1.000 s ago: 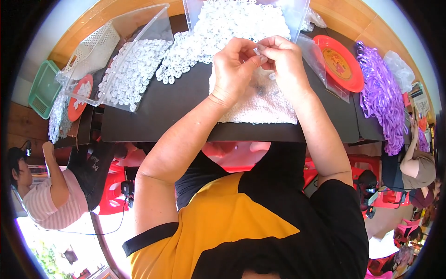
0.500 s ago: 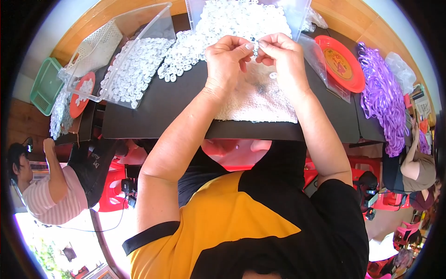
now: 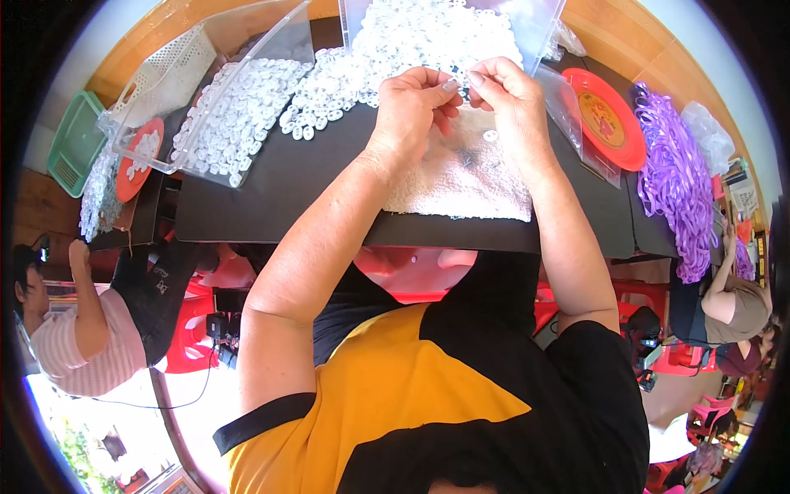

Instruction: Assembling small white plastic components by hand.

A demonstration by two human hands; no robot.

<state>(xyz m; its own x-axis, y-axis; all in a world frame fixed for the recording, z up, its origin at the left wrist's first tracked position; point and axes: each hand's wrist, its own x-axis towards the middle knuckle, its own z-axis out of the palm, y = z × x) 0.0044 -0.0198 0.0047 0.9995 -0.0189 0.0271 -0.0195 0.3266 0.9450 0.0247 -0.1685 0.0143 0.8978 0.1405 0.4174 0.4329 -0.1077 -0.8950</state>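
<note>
My left hand (image 3: 413, 105) and my right hand (image 3: 515, 100) are raised close together over a pale pinkish towel (image 3: 461, 193). The fingertips of each hand are pinched, and whatever they hold is too small to make out. On the towel, near my right wrist, lies one small white round plastic piece (image 3: 490, 135). A few tiny dark bits (image 3: 467, 158) sit on the towel below my hands. Just beyond my fingers, a heap of small white plastic pieces (image 3: 428, 37) fills a clear bin (image 3: 539, 33) and spreads leftward across the dark table (image 3: 247, 214).
A tilted clear bin (image 3: 284, 41) of white pieces stands at left, beside a white basket (image 3: 164, 70) and green tray (image 3: 74, 148). At right are a red plate (image 3: 605, 119) and purple ribbons (image 3: 675, 181). People sit at both sides, one in a striped shirt (image 3: 90, 354).
My view has shifted slightly. Both hands keep their pinch, with the fingertips a little farther apart, and the small white piece shows more clearly beside my right hand.
</note>
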